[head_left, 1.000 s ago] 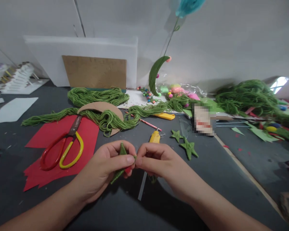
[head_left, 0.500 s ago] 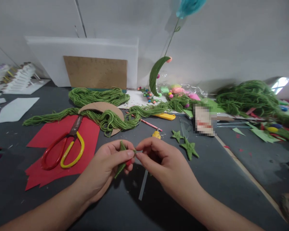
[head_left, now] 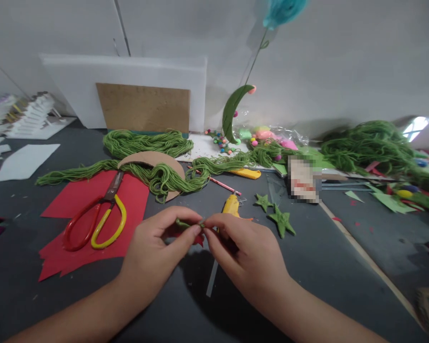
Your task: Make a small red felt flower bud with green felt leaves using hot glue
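A small green yarn-wrapped piece point(head_left: 183, 224) with a red underside point(head_left: 199, 239) is pinched between the thumb and fingers of my left hand point(head_left: 153, 252). My right hand point(head_left: 252, 252) meets it, thumb and forefinger pressed together on its right end; the grip hides most of the shape. Behind my right hand lies a yellow glue gun point(head_left: 231, 206), partly covered, with a clear glue stick point(head_left: 211, 278) pointing toward me. Two green yarn stars, a small one point(head_left: 263, 202) and a larger one point(head_left: 281, 221), rest to the right of it.
Scissors point(head_left: 110, 193) with red and yellow handles lie on red paper point(head_left: 136, 209) at left. Behind are green yarn point(head_left: 146, 144), a cardboard crescent point(head_left: 153, 158), a pencil point(head_left: 225, 185) and a yellow cutter point(head_left: 248, 173). A green crescent point(head_left: 232, 112) hangs above pom-poms.
The green piece has tipped from upright to nearly flat in my left hand. Both hands have drawn closer together, and more of the yellow glue gun shows behind my right hand.
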Demonstrator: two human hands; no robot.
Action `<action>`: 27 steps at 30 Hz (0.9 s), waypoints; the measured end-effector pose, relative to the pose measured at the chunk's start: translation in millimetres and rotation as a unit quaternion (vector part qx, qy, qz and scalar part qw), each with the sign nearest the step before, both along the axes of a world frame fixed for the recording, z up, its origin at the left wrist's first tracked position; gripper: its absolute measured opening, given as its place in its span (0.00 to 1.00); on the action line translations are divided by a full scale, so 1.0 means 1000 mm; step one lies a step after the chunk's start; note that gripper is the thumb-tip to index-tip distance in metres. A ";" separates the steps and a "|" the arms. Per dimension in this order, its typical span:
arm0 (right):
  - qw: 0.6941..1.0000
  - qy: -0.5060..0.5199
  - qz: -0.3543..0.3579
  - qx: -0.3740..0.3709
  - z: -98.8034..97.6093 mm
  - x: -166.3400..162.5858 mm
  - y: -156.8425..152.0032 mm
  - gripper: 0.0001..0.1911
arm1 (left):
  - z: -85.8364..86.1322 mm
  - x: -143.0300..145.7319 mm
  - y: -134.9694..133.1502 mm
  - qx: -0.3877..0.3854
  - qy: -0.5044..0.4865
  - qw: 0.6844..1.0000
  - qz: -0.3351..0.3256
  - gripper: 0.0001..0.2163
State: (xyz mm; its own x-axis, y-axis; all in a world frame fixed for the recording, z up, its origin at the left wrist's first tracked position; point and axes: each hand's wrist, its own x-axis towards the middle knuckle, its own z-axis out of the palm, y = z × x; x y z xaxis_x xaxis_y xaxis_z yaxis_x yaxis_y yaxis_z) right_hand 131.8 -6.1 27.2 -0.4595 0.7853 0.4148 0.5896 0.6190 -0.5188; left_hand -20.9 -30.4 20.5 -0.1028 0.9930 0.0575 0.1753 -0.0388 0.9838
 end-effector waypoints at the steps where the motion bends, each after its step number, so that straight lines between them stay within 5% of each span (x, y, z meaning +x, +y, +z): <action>1: 1.000 0.001 -0.002 -0.014 0.000 0.000 0.000 0.05 | 0.001 0.000 -0.001 0.025 0.030 0.999 0.003 0.03; 4: 0.996 0.015 -0.011 -0.090 0.002 -0.001 0.000 0.05 | 0.001 -0.001 -0.001 0.048 0.061 0.997 0.002 0.04; 8: 0.976 0.055 -0.022 -0.209 0.009 -0.002 0.001 0.05 | -0.003 -0.002 0.003 -0.060 -0.087 0.994 -0.035 0.01; 16: 0.944 0.098 0.001 -0.315 0.013 0.000 0.008 0.05 | -0.003 -0.007 0.010 -0.225 -0.377 0.885 -0.154 0.02; 21: 0.966 0.104 0.022 -0.235 0.010 0.000 0.007 0.05 | -0.003 -0.009 0.011 -0.238 -0.411 0.865 -0.163 0.03; 27: 0.997 0.026 0.027 -0.066 0.004 0.000 0.003 0.07 | -0.005 -0.006 0.011 -0.210 -0.369 0.897 -0.121 0.02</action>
State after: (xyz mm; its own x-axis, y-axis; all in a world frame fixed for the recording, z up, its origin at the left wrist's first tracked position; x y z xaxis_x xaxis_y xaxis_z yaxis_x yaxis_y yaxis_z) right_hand 132.0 -3.2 31.0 -0.4825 0.8099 0.3336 0.5272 0.5727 -0.6277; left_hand -27.2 -18.9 15.7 0.2622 0.9096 -0.3223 -0.4940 0.4134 0.7649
